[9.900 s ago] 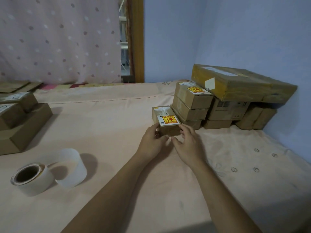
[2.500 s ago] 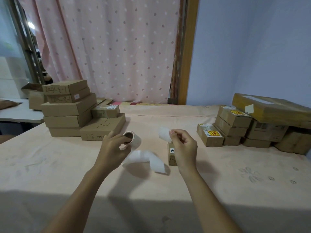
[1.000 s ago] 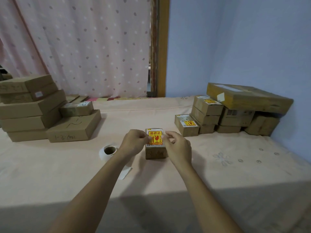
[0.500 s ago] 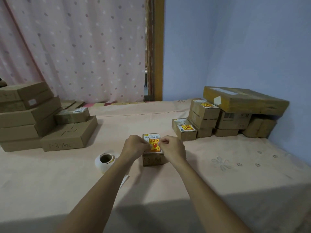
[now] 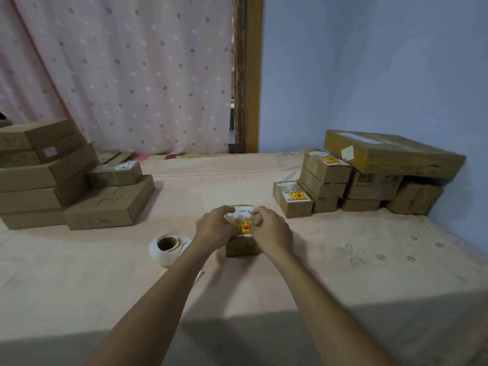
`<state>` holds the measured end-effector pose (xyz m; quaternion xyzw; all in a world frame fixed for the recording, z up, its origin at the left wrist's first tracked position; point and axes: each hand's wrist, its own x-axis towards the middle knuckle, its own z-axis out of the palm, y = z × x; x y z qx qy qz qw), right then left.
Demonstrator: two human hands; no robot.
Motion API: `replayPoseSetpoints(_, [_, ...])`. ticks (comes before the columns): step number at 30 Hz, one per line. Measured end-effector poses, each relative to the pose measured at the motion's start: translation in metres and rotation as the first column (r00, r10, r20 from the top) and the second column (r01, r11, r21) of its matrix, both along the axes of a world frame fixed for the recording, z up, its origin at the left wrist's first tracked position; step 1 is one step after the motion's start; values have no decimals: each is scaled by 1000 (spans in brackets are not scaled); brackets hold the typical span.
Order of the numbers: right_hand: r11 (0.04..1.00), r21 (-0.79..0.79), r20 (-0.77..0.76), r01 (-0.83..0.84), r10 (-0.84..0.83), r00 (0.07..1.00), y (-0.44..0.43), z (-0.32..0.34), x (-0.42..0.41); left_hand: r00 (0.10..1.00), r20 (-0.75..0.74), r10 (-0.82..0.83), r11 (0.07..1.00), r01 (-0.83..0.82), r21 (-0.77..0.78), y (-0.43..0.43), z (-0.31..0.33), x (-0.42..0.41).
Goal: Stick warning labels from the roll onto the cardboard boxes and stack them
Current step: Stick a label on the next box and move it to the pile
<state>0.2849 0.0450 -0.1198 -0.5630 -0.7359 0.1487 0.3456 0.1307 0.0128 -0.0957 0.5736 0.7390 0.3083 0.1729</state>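
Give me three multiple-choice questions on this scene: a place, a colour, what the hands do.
1. Where is the roll relative to the box? A. on it B. left of it C. behind it
2. The label on the box is? A. green B. blue C. yellow and red
3. The left hand and right hand are? A. both on the box B. both on the roll C. both idle
Key: 1 B, it lies left of the box; 2 C, yellow and red show between the hands; 3 A, both touch its top.

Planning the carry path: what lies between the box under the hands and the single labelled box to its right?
Only bare pink cloth, seen in the head view.
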Motion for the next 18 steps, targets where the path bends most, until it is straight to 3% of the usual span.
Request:
replayPoseSetpoints(10, [995, -71, -119, -64, 56, 991, 8, -18, 6, 954, -290, -71, 997, 68, -21, -9, 0, 4])
replayPoseSetpoints(14, [989, -93, -316, -115, 81, 945, 4, -24, 7, 970, -242, -21, 1000, 19, -10, -15, 5, 5])
replayPoseSetpoints(18, [960, -223, -508, -167, 32, 861, -3, -29, 11, 986, -168, 6, 999, -14, -47, -18, 7, 8])
